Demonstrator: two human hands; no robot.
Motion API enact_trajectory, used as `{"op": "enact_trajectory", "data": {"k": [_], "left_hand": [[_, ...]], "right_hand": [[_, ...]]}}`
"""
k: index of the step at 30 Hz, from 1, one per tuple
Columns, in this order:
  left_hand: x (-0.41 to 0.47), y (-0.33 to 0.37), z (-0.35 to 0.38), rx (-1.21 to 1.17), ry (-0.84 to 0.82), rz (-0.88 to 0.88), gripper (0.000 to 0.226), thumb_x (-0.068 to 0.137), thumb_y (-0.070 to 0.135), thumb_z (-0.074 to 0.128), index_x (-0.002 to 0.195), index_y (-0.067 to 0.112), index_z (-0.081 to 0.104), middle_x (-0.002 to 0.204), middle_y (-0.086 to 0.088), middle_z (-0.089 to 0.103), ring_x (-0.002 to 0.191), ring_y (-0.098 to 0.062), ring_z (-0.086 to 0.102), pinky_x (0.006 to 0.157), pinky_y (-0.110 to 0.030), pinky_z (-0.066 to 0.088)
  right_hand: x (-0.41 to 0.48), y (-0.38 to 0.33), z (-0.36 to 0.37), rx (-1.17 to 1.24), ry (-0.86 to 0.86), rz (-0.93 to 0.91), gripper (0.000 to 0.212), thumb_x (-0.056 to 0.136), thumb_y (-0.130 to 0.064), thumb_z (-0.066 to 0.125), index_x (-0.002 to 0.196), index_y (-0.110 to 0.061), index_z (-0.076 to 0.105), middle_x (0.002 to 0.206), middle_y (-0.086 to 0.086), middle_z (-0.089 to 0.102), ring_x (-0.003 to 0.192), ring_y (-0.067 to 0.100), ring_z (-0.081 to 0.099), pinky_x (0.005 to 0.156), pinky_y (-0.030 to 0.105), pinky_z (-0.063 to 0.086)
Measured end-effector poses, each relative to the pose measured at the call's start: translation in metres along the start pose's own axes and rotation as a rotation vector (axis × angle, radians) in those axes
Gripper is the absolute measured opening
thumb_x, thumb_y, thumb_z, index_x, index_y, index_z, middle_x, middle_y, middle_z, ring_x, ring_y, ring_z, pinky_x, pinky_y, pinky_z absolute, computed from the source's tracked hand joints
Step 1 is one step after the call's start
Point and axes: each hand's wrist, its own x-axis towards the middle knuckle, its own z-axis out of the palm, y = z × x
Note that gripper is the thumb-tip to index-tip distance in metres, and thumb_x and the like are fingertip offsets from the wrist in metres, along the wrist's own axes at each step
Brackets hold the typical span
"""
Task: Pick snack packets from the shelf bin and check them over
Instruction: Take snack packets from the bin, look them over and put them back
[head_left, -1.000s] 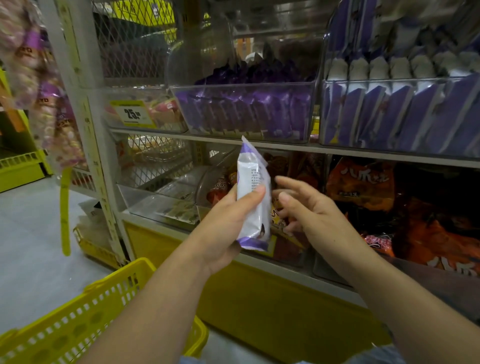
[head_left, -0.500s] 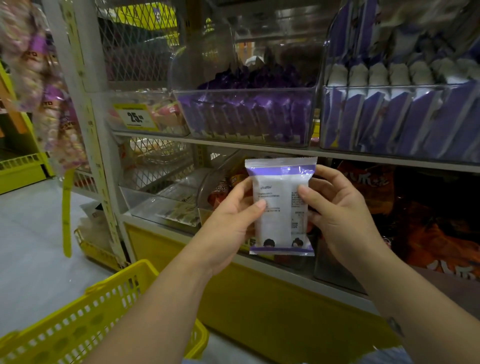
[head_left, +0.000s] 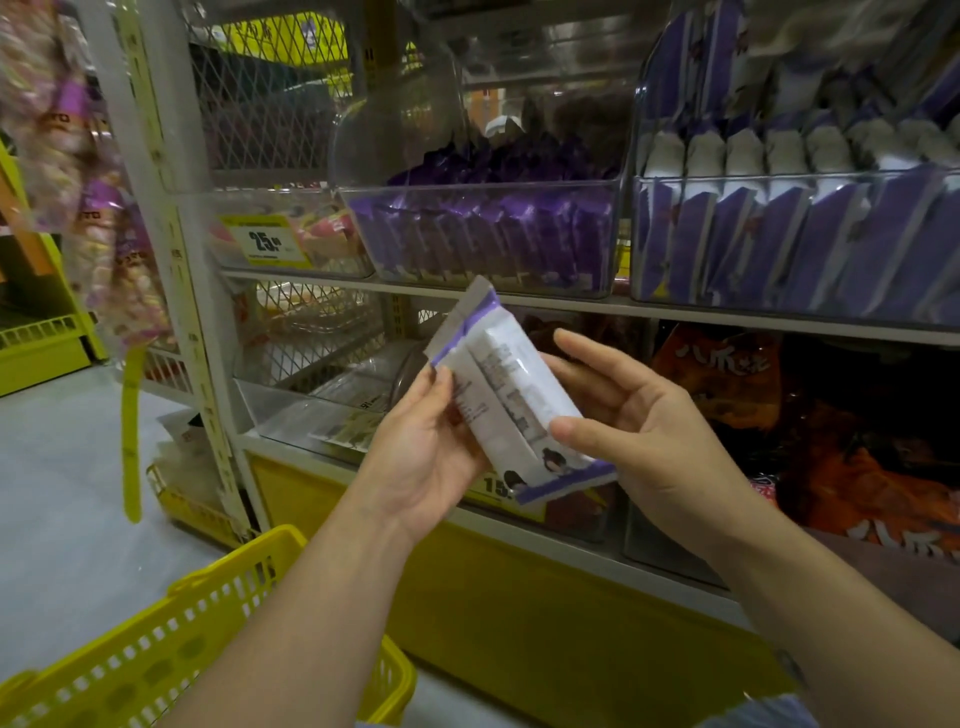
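A white snack packet (head_left: 511, 400) with purple end seams is held tilted in front of the shelf, its printed back toward me. My left hand (head_left: 426, 452) grips its left edge, thumb on the face. My right hand (head_left: 639, 431) holds its right side, thumb pressed on the lower part and fingers behind. On the shelf above, a clear bin (head_left: 488, 234) holds several purple packets, and a second clear bin (head_left: 795, 234) to its right is packed with purple-and-white packets.
A yellow shopping basket (head_left: 171, 639) sits low at the left near my left forearm. Orange snack bags (head_left: 810, 415) fill the lower shelf on the right. A yellow price tag (head_left: 267, 241) hangs on the left bin. Hanging snack bags (head_left: 78, 171) dangle at the far left.
The packet went from edge-on in my left hand alone to both hands holding it flat, and has now tilted diagonally with its top end leaning left.
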Motion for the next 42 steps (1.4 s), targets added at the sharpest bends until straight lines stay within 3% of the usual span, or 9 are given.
{"op": "enact_trajectory", "data": {"k": [7, 11, 14, 19, 25, 31, 35, 39, 42], "left_hand": [[0.002, 0.002, -0.007, -0.056, 0.066, 0.011, 0.049, 0.086, 0.028, 0.053, 0.135, 0.02, 0.055, 0.126, -0.017, 0.064, 0.104, -0.029, 0.069, 0.072, -0.048, 0.058], [0.0, 0.0, -0.003, 0.034, 0.093, 0.052, 0.042, 0.083, 0.028, 0.057, 0.124, 0.02, 0.059, 0.109, -0.013, 0.072, 0.096, -0.026, 0.072, 0.067, -0.045, 0.058], [0.001, -0.007, 0.004, 0.23, 0.124, 0.147, 0.035, 0.08, 0.028, 0.065, 0.114, 0.02, 0.061, 0.106, -0.007, 0.074, 0.095, -0.022, 0.072, 0.066, -0.036, 0.058], [0.0, -0.008, 0.012, 0.356, 0.021, 0.24, 0.02, 0.084, 0.035, 0.063, 0.101, 0.03, 0.072, 0.108, -0.003, 0.073, 0.094, -0.016, 0.071, 0.064, -0.028, 0.057], [-0.003, -0.007, 0.015, 0.391, -0.086, 0.26, 0.038, 0.073, 0.033, 0.075, 0.11, 0.039, 0.07, 0.11, 0.0, 0.071, 0.105, -0.021, 0.069, 0.072, -0.033, 0.058], [-0.004, -0.009, 0.012, 0.806, 0.117, 0.422, 0.037, 0.093, 0.01, 0.062, 0.112, 0.041, 0.058, 0.114, 0.007, 0.066, 0.096, -0.011, 0.07, 0.069, -0.035, 0.06], [-0.008, -0.015, 0.012, 0.957, 0.057, 0.334, 0.037, 0.092, 0.021, 0.065, 0.122, 0.041, 0.055, 0.114, 0.014, 0.068, 0.095, -0.004, 0.069, 0.069, -0.021, 0.057], [-0.011, -0.015, 0.015, 0.96, -0.039, 0.217, 0.052, 0.09, 0.027, 0.067, 0.136, 0.042, 0.046, 0.111, 0.023, 0.068, 0.098, -0.001, 0.068, 0.081, -0.023, 0.057], [-0.013, -0.015, 0.018, 0.98, -0.056, 0.193, 0.055, 0.084, 0.03, 0.068, 0.13, 0.051, 0.044, 0.111, 0.026, 0.067, 0.103, -0.001, 0.067, 0.084, -0.024, 0.056]], "right_hand": [[-0.001, 0.002, 0.0, -0.172, 0.029, -0.006, 0.05, 0.081, 0.003, 0.068, 0.116, -0.032, 0.059, 0.12, -0.019, 0.065, 0.114, -0.001, 0.06, 0.092, 0.022, 0.052], [-0.002, 0.005, -0.001, -0.388, 0.07, -0.004, 0.049, 0.09, -0.014, 0.063, 0.124, -0.046, 0.049, 0.126, -0.021, 0.058, 0.114, -0.006, 0.057, 0.088, 0.023, 0.055], [-0.002, 0.01, 0.001, -0.434, 0.11, 0.037, 0.048, 0.095, -0.024, 0.054, 0.139, -0.041, 0.04, 0.126, -0.019, 0.058, 0.106, -0.006, 0.06, 0.082, 0.022, 0.056], [0.004, 0.009, -0.003, -0.086, 0.115, 0.169, 0.029, 0.102, -0.018, 0.041, 0.119, -0.033, 0.059, 0.109, -0.015, 0.072, 0.098, 0.004, 0.068, 0.07, 0.015, 0.054], [0.005, 0.01, -0.007, 0.139, 0.171, 0.384, 0.031, 0.101, -0.024, 0.044, 0.102, -0.025, 0.075, 0.098, -0.001, 0.076, 0.074, 0.009, 0.07, 0.051, 0.02, 0.052], [0.007, 0.012, -0.006, 0.195, 0.264, 0.268, 0.019, 0.09, -0.017, 0.057, 0.105, -0.016, 0.068, 0.097, 0.008, 0.076, 0.084, 0.021, 0.074, 0.057, 0.024, 0.057], [0.006, 0.011, -0.001, 0.213, 0.267, 0.219, 0.036, 0.076, -0.026, 0.066, 0.11, -0.014, 0.065, 0.098, 0.008, 0.075, 0.085, 0.024, 0.074, 0.058, 0.025, 0.057], [0.006, 0.013, 0.003, 0.173, 0.235, 0.143, 0.036, 0.077, -0.031, 0.063, 0.111, -0.018, 0.064, 0.102, 0.006, 0.075, 0.092, 0.023, 0.073, 0.067, 0.027, 0.058], [0.005, 0.013, 0.003, 0.07, 0.24, 0.09, 0.035, 0.076, -0.032, 0.064, 0.11, -0.022, 0.065, 0.102, 0.002, 0.075, 0.092, 0.02, 0.072, 0.069, 0.026, 0.058]]}}
